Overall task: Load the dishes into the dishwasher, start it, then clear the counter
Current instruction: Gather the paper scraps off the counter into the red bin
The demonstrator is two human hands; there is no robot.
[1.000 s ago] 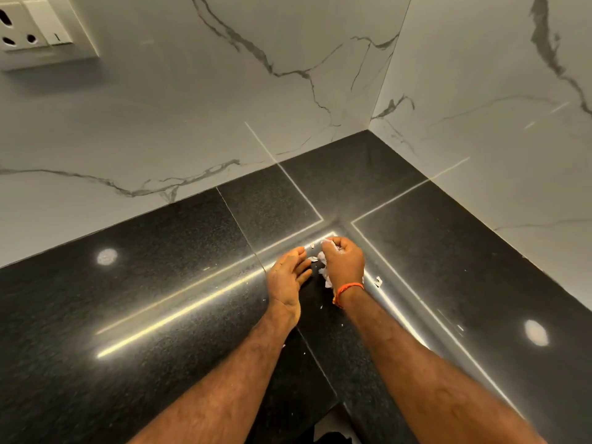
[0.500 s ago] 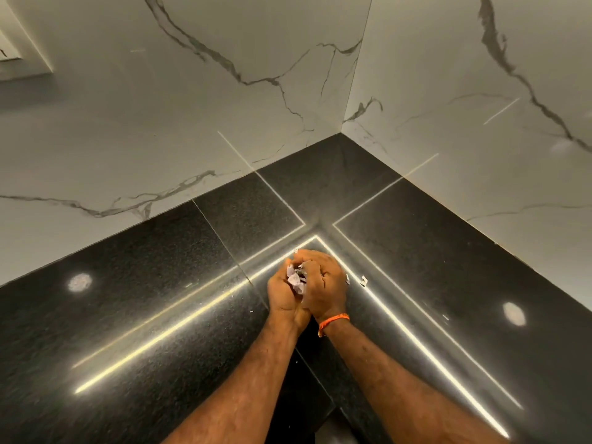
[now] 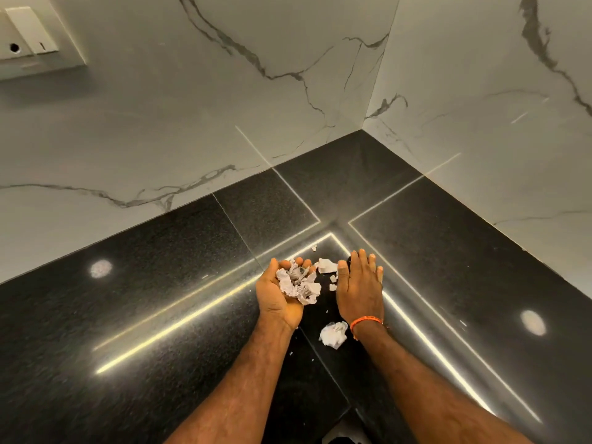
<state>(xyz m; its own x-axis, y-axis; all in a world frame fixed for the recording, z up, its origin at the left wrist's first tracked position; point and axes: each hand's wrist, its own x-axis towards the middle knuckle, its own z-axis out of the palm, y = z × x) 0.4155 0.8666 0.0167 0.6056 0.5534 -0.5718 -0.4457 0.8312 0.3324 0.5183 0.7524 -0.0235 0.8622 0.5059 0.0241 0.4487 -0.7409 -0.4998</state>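
Note:
My left hand point(image 3: 282, 293) lies palm up over the black counter point(image 3: 160, 315), cupping a heap of crumpled white paper scraps point(image 3: 299, 282). My right hand point(image 3: 360, 283) rests flat, palm down, on the counter beside it, fingers straight; an orange band circles its wrist. Between the hands lie loose scraps point(image 3: 327, 265), with smaller bits near the right thumb. A crumpled white wad point(image 3: 333, 334) sits on the counter by my right wrist.
The counter meets white marble walls point(image 3: 224, 107) in a corner at the back. A white socket plate point(image 3: 28, 36) is on the wall at upper left. Light strips reflect across the dark surface.
The hands were pressed together around the paper; they have since parted. The left now holds the scraps palm up, the right lies flat, and a wad lies on the counter.

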